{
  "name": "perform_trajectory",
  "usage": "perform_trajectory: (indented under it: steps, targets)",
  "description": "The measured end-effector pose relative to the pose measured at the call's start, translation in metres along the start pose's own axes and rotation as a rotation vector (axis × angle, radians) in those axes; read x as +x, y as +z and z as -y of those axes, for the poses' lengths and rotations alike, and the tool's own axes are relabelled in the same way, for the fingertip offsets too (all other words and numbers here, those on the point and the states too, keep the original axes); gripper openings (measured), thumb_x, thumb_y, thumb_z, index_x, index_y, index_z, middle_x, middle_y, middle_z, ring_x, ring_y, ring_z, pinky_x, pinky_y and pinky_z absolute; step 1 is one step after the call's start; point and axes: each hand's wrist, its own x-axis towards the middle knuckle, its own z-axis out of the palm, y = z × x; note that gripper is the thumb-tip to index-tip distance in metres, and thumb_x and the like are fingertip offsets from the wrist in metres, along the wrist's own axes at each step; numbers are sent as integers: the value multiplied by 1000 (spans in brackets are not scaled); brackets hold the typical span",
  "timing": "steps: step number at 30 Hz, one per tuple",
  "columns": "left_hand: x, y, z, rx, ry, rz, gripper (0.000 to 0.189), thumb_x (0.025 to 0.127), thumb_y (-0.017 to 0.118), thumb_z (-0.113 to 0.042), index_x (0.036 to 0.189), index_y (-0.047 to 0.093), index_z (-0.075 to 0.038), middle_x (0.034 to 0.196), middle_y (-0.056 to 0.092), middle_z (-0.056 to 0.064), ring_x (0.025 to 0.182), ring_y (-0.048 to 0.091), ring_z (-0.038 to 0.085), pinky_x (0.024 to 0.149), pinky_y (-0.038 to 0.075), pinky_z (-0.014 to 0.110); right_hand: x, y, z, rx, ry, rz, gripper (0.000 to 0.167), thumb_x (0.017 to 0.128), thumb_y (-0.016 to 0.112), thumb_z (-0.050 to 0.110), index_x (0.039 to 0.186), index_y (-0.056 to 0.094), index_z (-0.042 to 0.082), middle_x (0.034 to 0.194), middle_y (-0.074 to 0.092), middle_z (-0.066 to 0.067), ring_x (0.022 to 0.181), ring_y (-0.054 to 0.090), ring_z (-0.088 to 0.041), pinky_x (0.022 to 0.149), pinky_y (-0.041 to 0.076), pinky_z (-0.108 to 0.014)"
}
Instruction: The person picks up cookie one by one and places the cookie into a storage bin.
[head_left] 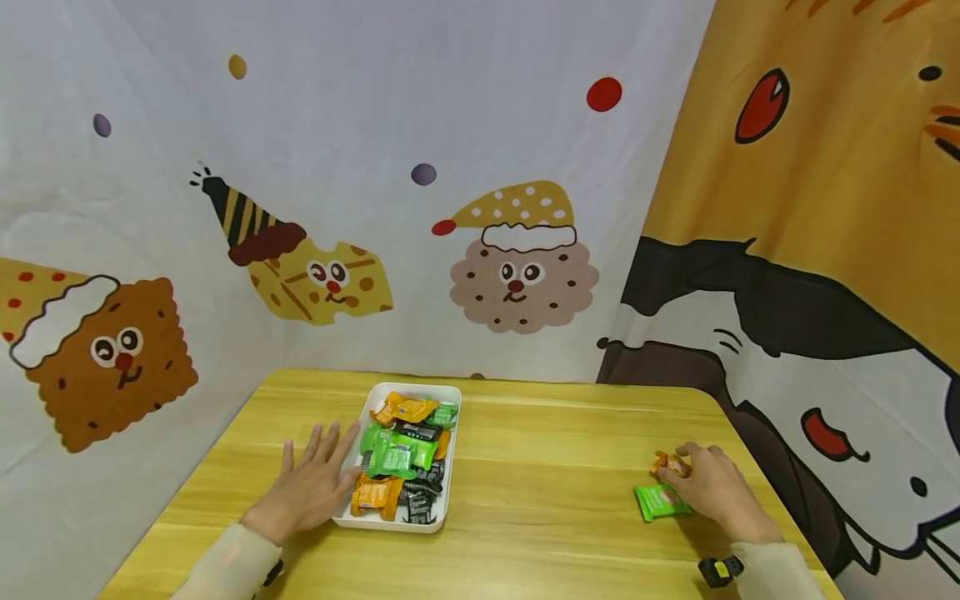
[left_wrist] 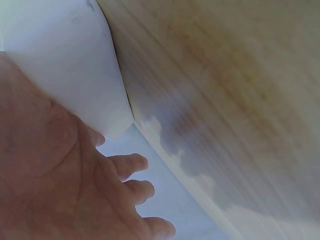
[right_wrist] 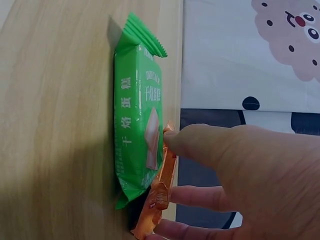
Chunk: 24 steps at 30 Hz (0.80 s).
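Note:
At the left, my left hand (head_left: 311, 483) lies with fingers spread against the left side of a white tray (head_left: 450, 500). The tray holds green, orange and black wrapped snacks. In the left wrist view the palm (left_wrist: 45, 150) faces the tray's white outer wall (left_wrist: 75, 65). Far to the right, my right hand (head_left: 716, 483) pinches a small orange snack packet (head_left: 671, 465) between thumb and fingers. A green dry-cake packet (head_left: 660, 502) lies just in front of it on the table. In the right wrist view the orange packet (right_wrist: 162, 190) is beside the green one (right_wrist: 137, 115).
The wooden table (head_left: 547, 467) stretches between the tray and the two loose packets. Behind it hangs a white cloth (head_left: 360, 100) printed with cartoon snacks. A yellow cartoon cloth (head_left: 862, 250) hangs along the right side.

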Motion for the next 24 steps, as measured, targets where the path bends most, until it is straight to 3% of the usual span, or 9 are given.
perform_trajectory:
  steps: [24]
  targets:
    - [0, 0, 2, -31, -1, 10, 78, 125, 48, -51, 188, 21, -15, 193, 17, 31, 178, 12, 63, 135, 3, 95, 14, 4, 9, -20, -31, 3, 35, 101, 92, 16, 124, 78, -6, 104, 76, -17, 89, 67, -26, 76, 61, -50]
